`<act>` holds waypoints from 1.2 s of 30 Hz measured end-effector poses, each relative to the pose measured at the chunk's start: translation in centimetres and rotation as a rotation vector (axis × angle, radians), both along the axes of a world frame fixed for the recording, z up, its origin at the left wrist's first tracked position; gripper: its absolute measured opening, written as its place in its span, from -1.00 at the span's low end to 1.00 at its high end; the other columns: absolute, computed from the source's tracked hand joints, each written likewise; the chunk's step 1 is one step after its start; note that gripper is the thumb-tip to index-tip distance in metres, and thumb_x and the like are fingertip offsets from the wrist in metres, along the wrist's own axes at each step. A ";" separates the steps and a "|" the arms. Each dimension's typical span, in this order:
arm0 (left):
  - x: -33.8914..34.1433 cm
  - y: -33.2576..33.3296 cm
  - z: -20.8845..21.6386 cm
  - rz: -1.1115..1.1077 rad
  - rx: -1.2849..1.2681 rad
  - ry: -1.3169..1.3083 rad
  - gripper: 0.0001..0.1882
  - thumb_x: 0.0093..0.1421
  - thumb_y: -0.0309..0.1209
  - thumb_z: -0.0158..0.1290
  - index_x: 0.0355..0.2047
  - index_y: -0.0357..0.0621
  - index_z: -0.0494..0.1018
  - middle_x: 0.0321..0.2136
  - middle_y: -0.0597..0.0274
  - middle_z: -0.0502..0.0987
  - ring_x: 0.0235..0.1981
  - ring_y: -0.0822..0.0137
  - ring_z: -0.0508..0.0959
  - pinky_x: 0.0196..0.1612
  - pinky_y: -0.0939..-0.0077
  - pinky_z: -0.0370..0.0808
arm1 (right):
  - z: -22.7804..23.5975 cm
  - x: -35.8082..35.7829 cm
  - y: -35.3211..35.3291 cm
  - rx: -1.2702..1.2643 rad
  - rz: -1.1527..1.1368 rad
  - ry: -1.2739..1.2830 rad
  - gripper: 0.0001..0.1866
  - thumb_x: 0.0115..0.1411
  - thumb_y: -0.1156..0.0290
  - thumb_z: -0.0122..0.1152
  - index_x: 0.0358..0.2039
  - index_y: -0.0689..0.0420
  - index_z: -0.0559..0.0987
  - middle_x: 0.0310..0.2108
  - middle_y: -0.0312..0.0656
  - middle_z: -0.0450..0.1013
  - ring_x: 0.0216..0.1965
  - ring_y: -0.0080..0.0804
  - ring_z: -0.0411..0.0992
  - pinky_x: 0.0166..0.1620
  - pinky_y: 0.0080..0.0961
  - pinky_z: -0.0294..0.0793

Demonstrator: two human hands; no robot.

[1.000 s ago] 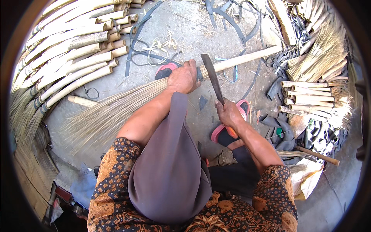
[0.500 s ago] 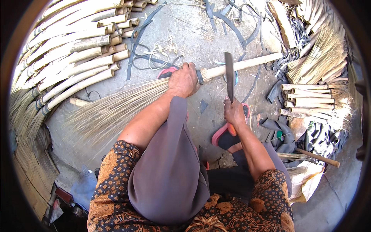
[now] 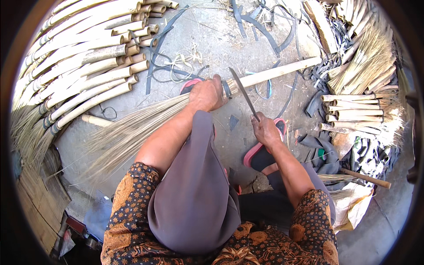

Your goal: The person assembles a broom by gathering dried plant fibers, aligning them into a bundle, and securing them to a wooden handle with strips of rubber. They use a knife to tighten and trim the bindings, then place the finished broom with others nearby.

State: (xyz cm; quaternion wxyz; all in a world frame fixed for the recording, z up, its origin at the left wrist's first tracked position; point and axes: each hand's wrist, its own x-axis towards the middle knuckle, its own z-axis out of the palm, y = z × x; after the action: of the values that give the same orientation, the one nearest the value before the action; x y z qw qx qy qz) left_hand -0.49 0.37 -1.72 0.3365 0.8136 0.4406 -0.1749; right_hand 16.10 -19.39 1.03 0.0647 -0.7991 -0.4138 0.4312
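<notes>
A stick broom (image 3: 140, 118) lies slanted across in front of me, its bristles fanned to the lower left and its pale handle (image 3: 282, 70) pointing up to the right. My left hand (image 3: 207, 93) is closed round the bristles just below the dark binding band (image 3: 227, 89). In my right hand (image 3: 266, 128) is a long knife (image 3: 244, 93), gripped at its handle, which the fingers mostly hide. Its dark blade slants up and left, the tip over or beside the broom near the band; I cannot tell whether it touches.
Finished-looking brooms with bamboo handles (image 3: 95, 73) are stacked at the far left. More bundles (image 3: 353, 110) and bristles (image 3: 364, 57) lie at the right, beside dark rubber strips (image 3: 324, 152). Loose strips (image 3: 265, 33) are scattered on the concrete floor. My sandalled foot (image 3: 263, 157) is below the knife.
The knife has turned from nearly upright to slanting left, its tip now lower and nearer the band. My right hand has shifted slightly left. My left hand stays on the broom, whose bristles have shifted.
</notes>
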 end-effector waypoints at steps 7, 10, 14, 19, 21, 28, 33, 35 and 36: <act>-0.6 1.2 0.7 -0.070 -0.081 -0.030 -0.19 0.09 0.13 0.37 0.04 -0.38 0.48 -0.13 -0.30 0.67 -0.04 -0.19 0.69 0.01 -0.01 0.61 | -0.9 0.4 -0.2 0.082 0.162 -0.081 -0.59 0.52 0.12 0.04 -0.23 0.27 0.50 -0.58 -0.03 0.45 -0.56 -0.22 0.53 -0.43 -0.19 0.49; -0.3 1.2 1.0 -0.047 -0.119 0.050 -0.24 0.16 0.09 0.32 0.06 -0.38 0.50 -0.10 -0.24 0.68 -0.04 -0.15 0.71 0.05 0.06 0.64 | -0.7 0.2 0.0 0.054 -0.228 -0.032 -0.61 0.51 0.17 0.01 -0.19 0.31 0.50 -0.42 0.39 0.53 -0.24 0.46 0.54 -0.17 0.18 0.48; -0.1 0.6 0.9 -0.036 -0.100 0.036 -0.26 0.12 0.07 0.35 0.03 -0.39 0.53 -0.17 -0.23 0.70 -0.07 -0.15 0.72 0.05 0.06 0.65 | 0.2 -0.6 0.2 -0.026 0.114 0.062 -0.61 0.52 0.16 0.00 -0.16 0.30 0.51 -0.43 0.37 0.54 -0.26 0.43 0.56 -0.19 0.15 0.50; -0.7 1.1 0.9 -0.003 0.050 -0.087 -0.20 0.08 0.09 0.39 0.01 -0.43 0.48 -0.17 -0.27 0.69 -0.07 -0.15 0.71 0.03 0.04 0.63 | 0.4 -0.8 0.5 -0.064 -0.348 0.096 -0.64 0.51 0.19 0.01 -0.09 0.29 0.50 -0.37 0.40 0.55 -0.20 0.47 0.54 -0.13 0.20 0.48; -0.9 1.8 1.0 -0.011 -0.058 -0.088 -0.22 0.06 0.12 0.39 -0.05 -0.38 0.49 -0.22 -0.24 0.68 -0.09 -0.18 0.70 0.02 0.01 0.61 | 0.5 -0.6 0.5 -0.051 -0.076 0.066 -0.63 0.51 0.17 0.00 -0.12 0.29 0.50 -0.39 0.37 0.55 -0.22 0.45 0.55 -0.14 0.19 0.48; -0.4 1.4 1.2 -0.064 -0.130 0.058 -0.19 0.10 0.10 0.36 0.10 -0.38 0.48 -0.11 -0.23 0.68 -0.01 -0.12 0.70 0.08 0.10 0.62 | -0.2 -0.2 0.2 0.028 -0.097 -0.005 -0.68 0.49 0.21 0.03 -0.13 0.27 0.49 -0.39 0.39 0.54 -0.24 0.47 0.54 -0.18 0.23 0.49; -0.4 1.1 0.8 0.003 -0.062 0.057 -0.21 0.06 -0.01 0.40 0.10 -0.41 0.46 -0.14 -0.25 0.69 -0.03 -0.14 0.70 0.05 0.11 0.64 | -0.6 -0.9 0.0 0.064 0.021 -0.050 -0.66 0.51 0.20 0.01 -0.14 0.30 0.47 -0.41 0.41 0.52 -0.25 0.48 0.53 -0.19 0.23 0.47; -0.5 1.5 0.9 0.023 0.040 -0.052 -0.22 0.06 -0.01 0.39 0.07 -0.41 0.45 -0.17 -0.32 0.67 -0.06 -0.19 0.70 0.04 0.03 0.62 | -0.5 -1.0 0.0 0.092 -0.172 -0.057 -0.64 0.51 0.19 0.01 -0.13 0.31 0.47 -0.40 0.43 0.50 -0.23 0.51 0.51 -0.16 0.22 0.47; -0.6 1.5 1.1 0.005 0.036 -0.076 -0.22 0.06 -0.01 0.39 0.06 -0.41 0.44 -0.19 -0.35 0.66 -0.08 -0.21 0.69 0.03 0.00 0.61 | -0.5 -0.9 0.0 0.025 -0.073 -0.011 -0.63 0.51 0.17 0.01 -0.14 0.30 0.47 -0.41 0.41 0.50 -0.23 0.49 0.52 -0.18 0.21 0.47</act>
State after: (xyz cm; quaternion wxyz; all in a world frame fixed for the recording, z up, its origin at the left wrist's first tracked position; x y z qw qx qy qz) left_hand -1.08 1.84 -0.64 0.3387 0.8245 0.4328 -0.1348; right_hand 15.19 -19.38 0.54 0.0881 -0.8152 -0.3902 0.4187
